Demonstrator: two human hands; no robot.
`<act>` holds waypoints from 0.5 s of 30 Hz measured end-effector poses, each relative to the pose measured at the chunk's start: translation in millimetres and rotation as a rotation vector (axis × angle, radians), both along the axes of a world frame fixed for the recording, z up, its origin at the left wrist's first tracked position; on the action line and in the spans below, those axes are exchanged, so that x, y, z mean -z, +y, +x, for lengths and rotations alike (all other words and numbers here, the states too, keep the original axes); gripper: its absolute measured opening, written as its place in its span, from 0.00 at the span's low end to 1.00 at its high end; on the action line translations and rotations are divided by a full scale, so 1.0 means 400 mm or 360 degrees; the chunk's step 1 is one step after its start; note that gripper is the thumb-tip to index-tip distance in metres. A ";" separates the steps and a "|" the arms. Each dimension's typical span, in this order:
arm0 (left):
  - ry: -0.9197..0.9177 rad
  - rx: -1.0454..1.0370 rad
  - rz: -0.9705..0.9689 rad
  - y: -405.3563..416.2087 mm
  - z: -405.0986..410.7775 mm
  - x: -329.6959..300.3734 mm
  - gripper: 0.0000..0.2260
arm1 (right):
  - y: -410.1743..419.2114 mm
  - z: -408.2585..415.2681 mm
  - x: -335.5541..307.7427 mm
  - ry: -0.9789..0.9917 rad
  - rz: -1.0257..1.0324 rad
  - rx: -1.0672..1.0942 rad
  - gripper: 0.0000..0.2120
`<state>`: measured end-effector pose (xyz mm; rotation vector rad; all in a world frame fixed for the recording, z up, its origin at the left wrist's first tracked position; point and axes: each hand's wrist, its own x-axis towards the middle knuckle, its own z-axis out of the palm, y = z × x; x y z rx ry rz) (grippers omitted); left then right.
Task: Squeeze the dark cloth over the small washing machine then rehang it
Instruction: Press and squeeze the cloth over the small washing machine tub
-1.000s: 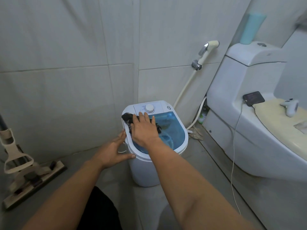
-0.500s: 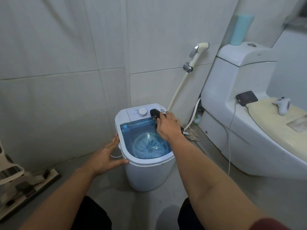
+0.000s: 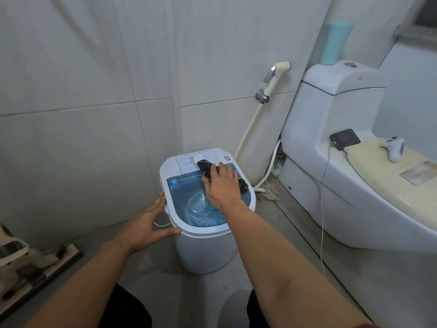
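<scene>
The person is standing over a small washing machine (image 3: 203,245) on the bathroom floor, both bare arms reaching down to it. The right hand (image 3: 222,185) is lying flat, fingers spread, on the back right part of the machine's blue see-through lid (image 3: 184,192), pressing down on the dark cloth (image 3: 205,167). The cloth is bunched under that palm; one end is poking out toward the white dial (image 3: 196,159) on the control panel and touching it, another bit is showing past the hand at the right edge of the lid. The hand is not closed around the cloth, it is only covering it.

The left hand (image 3: 147,227) is open wide and bracing the machine's left side, thumb along the front rim, fingers up along the edge.

A toilet (image 3: 331,185) is sitting just to the right, with a dark phone (image 3: 345,139) and its cable (image 3: 322,209) on it and a white game controller (image 3: 393,147) on the lid cover. A spray hose (image 3: 275,76) is hanging on the tiled wall behind, and a teal bottle (image 3: 335,42) is standing on the tank.
</scene>
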<state>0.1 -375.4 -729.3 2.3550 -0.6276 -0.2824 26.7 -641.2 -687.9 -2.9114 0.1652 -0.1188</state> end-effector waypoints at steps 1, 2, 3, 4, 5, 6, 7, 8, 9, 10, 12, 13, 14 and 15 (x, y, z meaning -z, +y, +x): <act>-0.0004 -0.0001 0.0001 0.000 0.001 0.001 0.55 | 0.014 -0.002 0.000 0.0001 0.0014 -0.0021 0.31; -0.0015 -0.0001 0.0005 0.001 0.001 0.004 0.55 | 0.031 -0.005 0.000 -0.0006 0.0022 -0.0054 0.31; -0.0029 0.0002 0.0006 0.001 0.001 0.003 0.54 | 0.053 -0.011 0.001 -0.0014 0.0023 -0.0100 0.31; -0.0038 0.0002 0.0006 0.001 0.000 0.003 0.54 | 0.078 -0.016 0.003 -0.0018 0.0021 -0.0156 0.30; -0.0043 0.0002 0.0005 0.000 -0.002 0.001 0.54 | 0.104 -0.022 0.006 -0.0020 0.0025 -0.0216 0.30; -0.0042 -0.0002 0.0005 -0.001 -0.003 -0.001 0.53 | 0.128 -0.025 0.009 -0.0022 0.0033 -0.0268 0.30; -0.0039 -0.0005 0.0006 -0.002 -0.004 -0.002 0.53 | 0.145 -0.026 0.011 -0.0027 0.0038 -0.0309 0.30; -0.0038 -0.0008 0.0007 -0.002 -0.005 -0.003 0.52 | 0.152 -0.023 0.010 -0.0034 0.0029 -0.0344 0.29; -0.0037 -0.0007 0.0011 -0.001 -0.003 -0.002 0.52 | 0.150 -0.018 0.006 -0.0037 0.0002 -0.0375 0.29; -0.0032 -0.0001 0.0017 0.000 -0.002 -0.001 0.53 | 0.140 -0.012 0.002 -0.0033 -0.0035 -0.0403 0.28; -0.0014 0.0011 0.0018 0.001 0.002 0.004 0.53 | 0.096 -0.003 -0.004 -0.0024 -0.0085 -0.0407 0.28; -0.0012 0.0013 0.0021 0.001 0.004 0.005 0.54 | 0.066 0.002 -0.005 -0.0031 -0.0077 -0.0355 0.27; -0.0014 0.0009 0.0033 0.002 0.006 0.009 0.54 | 0.031 0.006 -0.005 -0.0048 -0.0059 -0.0273 0.27; -0.0016 0.0009 0.0045 0.002 0.008 0.012 0.54 | -0.008 0.009 -0.005 -0.0063 -0.0048 -0.0178 0.26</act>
